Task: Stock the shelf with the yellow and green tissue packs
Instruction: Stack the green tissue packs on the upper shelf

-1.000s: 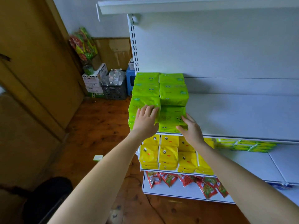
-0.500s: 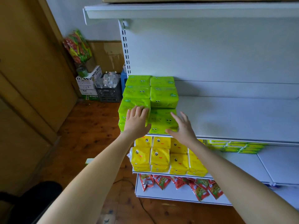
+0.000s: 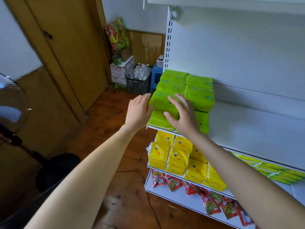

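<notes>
Seemingly the stocking is partly done: green tissue packs (image 3: 198,96) are stacked at the left end of the shelf (image 3: 255,129), yellow tissue packs (image 3: 178,156) below, the left hand (image 3: 137,113) and right hand (image 3: 183,118) are held straight-fingered at the stack, nothing gripped, its right side unfilled

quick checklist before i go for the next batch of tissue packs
1. Hands free: left hand and right hand are open, holding nothing. Ok.
2. Green tissue packs stacked at the left end of the shelf. Ok.
3. Front green packs fully behind the shelf edge: the hands cover part of them. Cannot tell.
4. Room for more: white shelf surface shows to the right of the green stack. Ok.
5. Yellow tissue packs sit on the level below. Ok.
6. Further packs to stock: no loose packs in view. Cannot tell.
</notes>
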{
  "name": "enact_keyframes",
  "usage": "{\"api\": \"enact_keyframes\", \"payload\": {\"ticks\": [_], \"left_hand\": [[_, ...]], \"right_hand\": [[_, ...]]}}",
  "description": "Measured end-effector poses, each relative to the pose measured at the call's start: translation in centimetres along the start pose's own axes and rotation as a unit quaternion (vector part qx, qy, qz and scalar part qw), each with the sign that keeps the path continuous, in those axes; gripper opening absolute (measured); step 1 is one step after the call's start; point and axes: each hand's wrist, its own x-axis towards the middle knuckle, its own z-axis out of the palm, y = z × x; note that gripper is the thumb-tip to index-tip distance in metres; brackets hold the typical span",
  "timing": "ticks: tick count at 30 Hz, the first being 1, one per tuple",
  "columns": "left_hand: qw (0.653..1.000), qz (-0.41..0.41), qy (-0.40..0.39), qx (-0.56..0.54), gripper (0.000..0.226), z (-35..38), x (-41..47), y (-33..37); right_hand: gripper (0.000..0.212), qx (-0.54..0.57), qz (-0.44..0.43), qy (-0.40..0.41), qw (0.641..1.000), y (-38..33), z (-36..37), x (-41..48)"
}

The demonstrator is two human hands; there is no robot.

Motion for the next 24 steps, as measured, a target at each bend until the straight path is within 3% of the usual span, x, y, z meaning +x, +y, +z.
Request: {"api": "enact_keyframes", "payload": {"ticks": [4,8,10,17,24], "left_hand": [[0.996,-0.092,0.014,0.004,0.047,-2.8,-1.0,-5.8],[0.977,-0.202,-0.067,-0.015,0.050,-5.1,-2.4,-13.7],[0.962,-0.243,-0.118,-0.036,0.050,-6.1,-3.3,-17.9],[0.926,-0.324,-0.189,-0.048,0.045,-8.3,-6.3,-30.4],[0.904,-0.371,-0.206,-0.061,0.044,-7.4,-4.2,-37.3]], "right_hand": [[0.053,0.029,-0.060,-0.031,0.997,-4.3,4.1,2.7],[0.052,0.044,-0.064,-0.094,0.993,-8.5,9.9,4.4],[0.051,0.055,-0.039,-0.132,0.989,-10.1,13.2,4.7],[0.055,0.065,0.096,-0.281,0.953,-13.0,23.9,4.9],[0.058,0.066,0.185,-0.376,0.906,-12.9,33.1,7.3]]}}
